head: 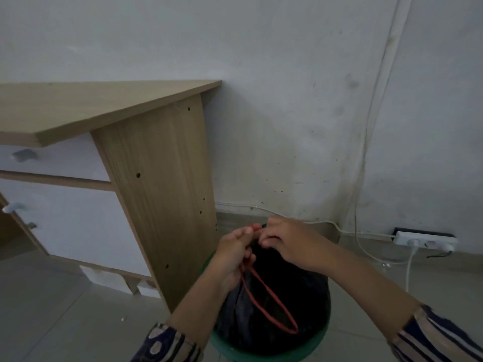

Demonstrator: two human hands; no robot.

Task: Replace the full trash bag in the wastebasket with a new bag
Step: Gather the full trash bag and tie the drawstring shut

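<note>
Down low, closest of all, the green wastebasket [264, 352] holds the full black trash bag [274, 304], which bulges right under both hands. On the left, the left hand [235, 253] pinches the red drawstring [269, 301], whose long loop hangs down toward the person. Beside it, almost touching, the right hand [290, 242] curls its fingers on the bag's gathered top, so the bag looks set to lift straight up.

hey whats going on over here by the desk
A person is closing up the full black trash bag, which sits in the green wastebasket on the floor beside the wooden desk. The left hand and right hand both pinch the red drawstring at the gathered neck. The bag is not yet lifted out.
</note>
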